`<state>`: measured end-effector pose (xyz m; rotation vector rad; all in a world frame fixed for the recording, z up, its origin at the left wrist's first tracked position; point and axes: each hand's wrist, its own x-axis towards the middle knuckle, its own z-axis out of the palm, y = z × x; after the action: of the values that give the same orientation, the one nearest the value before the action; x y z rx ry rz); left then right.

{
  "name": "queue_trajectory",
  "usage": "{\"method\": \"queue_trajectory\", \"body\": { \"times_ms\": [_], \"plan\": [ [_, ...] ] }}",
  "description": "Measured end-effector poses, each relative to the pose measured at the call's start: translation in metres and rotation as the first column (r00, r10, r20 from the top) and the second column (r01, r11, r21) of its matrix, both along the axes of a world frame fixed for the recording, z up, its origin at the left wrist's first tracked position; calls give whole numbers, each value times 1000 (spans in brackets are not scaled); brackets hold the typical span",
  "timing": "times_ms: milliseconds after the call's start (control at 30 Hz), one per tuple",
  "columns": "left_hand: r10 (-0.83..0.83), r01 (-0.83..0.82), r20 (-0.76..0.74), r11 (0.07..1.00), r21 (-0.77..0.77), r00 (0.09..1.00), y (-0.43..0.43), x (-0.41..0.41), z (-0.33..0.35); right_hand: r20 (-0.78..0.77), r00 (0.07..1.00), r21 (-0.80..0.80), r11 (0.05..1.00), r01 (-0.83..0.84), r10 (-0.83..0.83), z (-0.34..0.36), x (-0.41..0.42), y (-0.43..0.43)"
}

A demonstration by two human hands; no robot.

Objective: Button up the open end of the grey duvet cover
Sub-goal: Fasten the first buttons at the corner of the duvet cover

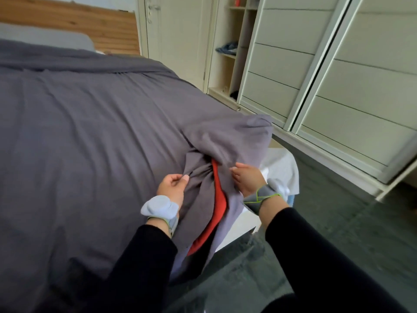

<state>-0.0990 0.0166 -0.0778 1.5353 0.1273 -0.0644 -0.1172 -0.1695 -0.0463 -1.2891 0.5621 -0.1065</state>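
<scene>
The grey duvet cover (85, 123) lies spread over the bed, its open end bunched at the near right corner. A red-orange duvet (220, 199) shows through the gap in the opening. My left hand (172, 188) pinches the left flap of the opening between thumb and fingers. My right hand (247, 177) grips the right flap across the gap. Both wrists wear grey strap-on devices. No button or buttonhole is visible; the folds hide them.
A white mattress corner (279, 170) sticks out under the cover at right. Cream sliding wardrobe doors (338, 86) and open shelves (228, 53) stand close along the right. Dark green floor (338, 222) runs between bed and wardrobe. A wooden headboard (79, 26) is at the far end.
</scene>
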Motion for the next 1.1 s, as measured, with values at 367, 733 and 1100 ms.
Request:
{"method": "queue_trajectory", "body": {
  "times_ms": [367, 733, 1100],
  "plan": [
    [73, -82, -62, 983, -165, 995, 5, 7, 1, -46, 987, -843, 536, 45, -155, -17, -4, 46],
    [-167, 88, -197, 930, -357, 966, -29, -10, 19, -186, 968, -878, 471, -86, -170, -4, -35, 6],
    [-103, 42, -153, 933, -357, 983, -24, -8, 24, 212, 974, -3, 997, -77, 76, 16, -34, 12]
  ]
}}
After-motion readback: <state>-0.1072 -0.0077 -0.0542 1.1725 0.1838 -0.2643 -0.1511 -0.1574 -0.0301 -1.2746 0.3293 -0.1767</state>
